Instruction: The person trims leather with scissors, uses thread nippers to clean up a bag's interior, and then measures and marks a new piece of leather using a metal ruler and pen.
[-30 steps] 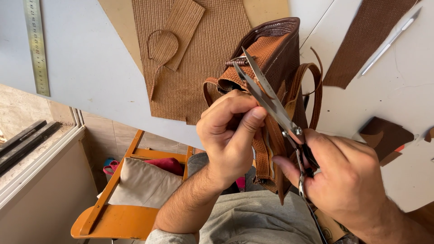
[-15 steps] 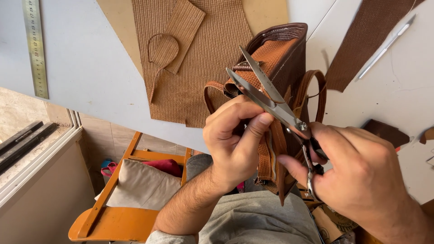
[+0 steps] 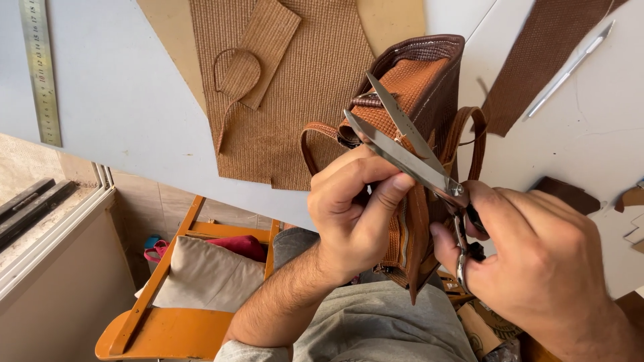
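— What have the hands got?

— The left hand [image 3: 355, 214] is pinched shut on the edge of a small brown woven leather handbag [image 3: 419, 100], held up near the body, over the near edge of the white tabletop [image 3: 121, 100]. The right hand [image 3: 537, 261] is clamped on the handles of steel scissors [image 3: 406, 151]; the blades stand apart, pointing far-left across the bag.

— And around it?

— A tan woven leather sheet [image 3: 295, 100] lies flat, far-left of the bag. A steel ruler [image 3: 40, 70] sits at the far left, a silver craft knife [image 3: 570, 67] far right. An orange wooden chair [image 3: 174, 308] stands lower left.
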